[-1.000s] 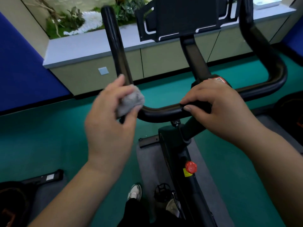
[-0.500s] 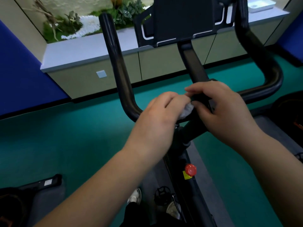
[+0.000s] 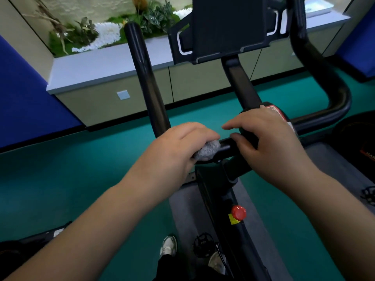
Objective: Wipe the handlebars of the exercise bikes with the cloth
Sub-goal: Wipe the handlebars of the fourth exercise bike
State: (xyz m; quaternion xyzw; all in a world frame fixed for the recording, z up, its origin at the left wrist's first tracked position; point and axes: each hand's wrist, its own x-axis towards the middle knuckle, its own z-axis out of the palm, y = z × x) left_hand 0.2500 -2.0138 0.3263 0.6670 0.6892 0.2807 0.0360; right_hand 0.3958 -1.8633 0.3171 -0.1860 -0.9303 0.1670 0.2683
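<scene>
A black U-shaped handlebar [image 3: 148, 82] of an exercise bike rises in front of me, with a dark tablet holder [image 3: 227, 27] above its stem. My left hand [image 3: 176, 151] grips a crumpled grey cloth [image 3: 209, 151] and holds it against the near crossbar, just left of the stem. My right hand [image 3: 267, 142] wraps over the crossbar at the stem, thumb under the bar and fingers curled over its top. The part of the bar under both hands is hidden.
A red knob [image 3: 238, 212] sits on the bike frame below. Grey mat [image 3: 182, 201] and green floor [image 3: 81, 169] lie underneath; my shoes [image 3: 168, 247] show at the bottom. A white-topped cabinet [image 3: 97, 65] with plants runs behind. Another bike's parts [image 3: 357, 136] stand at right.
My left hand carried the cloth from the handlebar's left bend rightward along the crossbar to the stem, then drew back slightly left. My right hand stayed on the bar's centre.
</scene>
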